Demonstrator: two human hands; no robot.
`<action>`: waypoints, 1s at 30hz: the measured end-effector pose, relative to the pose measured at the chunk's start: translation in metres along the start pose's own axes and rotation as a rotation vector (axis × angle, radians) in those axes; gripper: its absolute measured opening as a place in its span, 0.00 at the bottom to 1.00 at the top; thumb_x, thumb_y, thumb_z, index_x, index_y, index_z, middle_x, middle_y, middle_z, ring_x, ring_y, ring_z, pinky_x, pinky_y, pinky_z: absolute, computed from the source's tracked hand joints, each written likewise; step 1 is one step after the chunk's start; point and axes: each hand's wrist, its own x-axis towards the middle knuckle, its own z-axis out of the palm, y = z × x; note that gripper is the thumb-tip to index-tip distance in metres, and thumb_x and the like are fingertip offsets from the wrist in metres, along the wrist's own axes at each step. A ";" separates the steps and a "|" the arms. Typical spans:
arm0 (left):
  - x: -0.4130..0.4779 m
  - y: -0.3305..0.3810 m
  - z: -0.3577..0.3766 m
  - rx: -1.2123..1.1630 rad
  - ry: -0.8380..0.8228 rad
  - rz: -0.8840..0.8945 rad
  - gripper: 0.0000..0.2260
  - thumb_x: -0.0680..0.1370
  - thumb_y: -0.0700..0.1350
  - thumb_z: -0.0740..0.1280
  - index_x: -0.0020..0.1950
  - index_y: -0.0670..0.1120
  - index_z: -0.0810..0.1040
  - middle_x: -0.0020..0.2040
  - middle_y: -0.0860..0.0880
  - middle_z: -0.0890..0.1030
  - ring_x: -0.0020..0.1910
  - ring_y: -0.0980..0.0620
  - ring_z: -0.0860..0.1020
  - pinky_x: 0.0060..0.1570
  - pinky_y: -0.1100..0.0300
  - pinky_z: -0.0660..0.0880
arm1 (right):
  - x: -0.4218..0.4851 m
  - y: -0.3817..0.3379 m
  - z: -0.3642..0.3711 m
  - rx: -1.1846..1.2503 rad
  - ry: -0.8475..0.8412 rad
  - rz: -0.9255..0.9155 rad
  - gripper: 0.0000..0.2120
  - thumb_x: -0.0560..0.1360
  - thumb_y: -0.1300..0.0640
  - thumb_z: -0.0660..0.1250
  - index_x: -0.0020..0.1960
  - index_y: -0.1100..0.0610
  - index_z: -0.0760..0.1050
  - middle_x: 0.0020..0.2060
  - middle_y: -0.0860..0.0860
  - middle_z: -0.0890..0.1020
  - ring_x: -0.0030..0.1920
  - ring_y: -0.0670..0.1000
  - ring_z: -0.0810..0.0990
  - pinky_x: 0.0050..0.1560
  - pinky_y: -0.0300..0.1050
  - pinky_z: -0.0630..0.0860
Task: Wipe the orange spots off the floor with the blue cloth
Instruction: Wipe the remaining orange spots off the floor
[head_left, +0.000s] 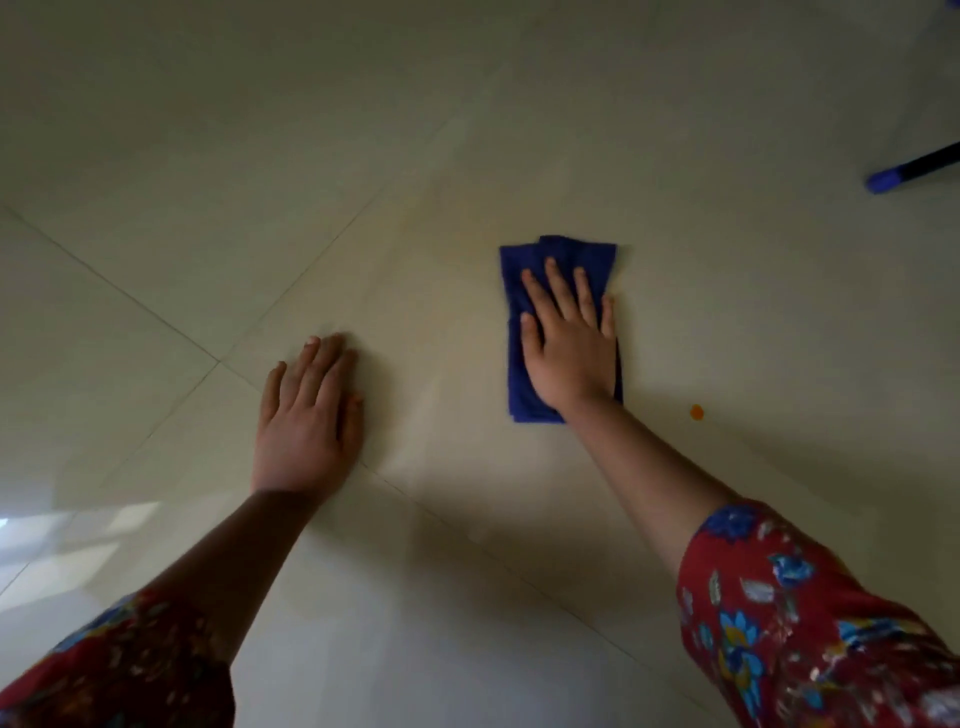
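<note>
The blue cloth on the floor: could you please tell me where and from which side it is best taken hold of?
Likely the far short end, pinched from above: the blue cloth lies folded flat on the floor, and the right hand presses its middle, leaving that end bare.

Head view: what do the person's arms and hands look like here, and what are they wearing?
Both the left hand and the right hand are bare, with no gloves, rings or watch visible. The right sleeve, which ends well short of the hand, is red fabric printed with blue, yellow and white flowers. The left sleeve shows the same red print, darker in shadow.
</note>
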 end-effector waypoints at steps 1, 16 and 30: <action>0.004 0.006 -0.002 -0.007 0.015 0.009 0.21 0.80 0.50 0.54 0.71 0.44 0.70 0.75 0.47 0.67 0.76 0.47 0.60 0.75 0.47 0.53 | -0.013 0.002 0.000 -0.018 0.005 -0.002 0.27 0.80 0.43 0.42 0.78 0.44 0.55 0.78 0.45 0.55 0.78 0.53 0.52 0.76 0.57 0.50; 0.072 0.128 0.052 -0.032 -0.086 -0.051 0.28 0.79 0.56 0.49 0.79 0.52 0.53 0.80 0.50 0.51 0.79 0.50 0.49 0.76 0.48 0.47 | 0.016 0.036 -0.002 -0.008 -0.003 0.016 0.26 0.80 0.42 0.48 0.77 0.41 0.54 0.79 0.46 0.52 0.78 0.63 0.47 0.74 0.66 0.49; 0.073 0.128 0.051 -0.027 -0.106 -0.063 0.28 0.80 0.56 0.50 0.79 0.52 0.51 0.80 0.51 0.50 0.79 0.51 0.48 0.76 0.47 0.47 | 0.013 0.040 -0.001 0.030 -0.003 0.008 0.28 0.81 0.42 0.44 0.79 0.47 0.53 0.79 0.47 0.53 0.79 0.55 0.50 0.76 0.54 0.48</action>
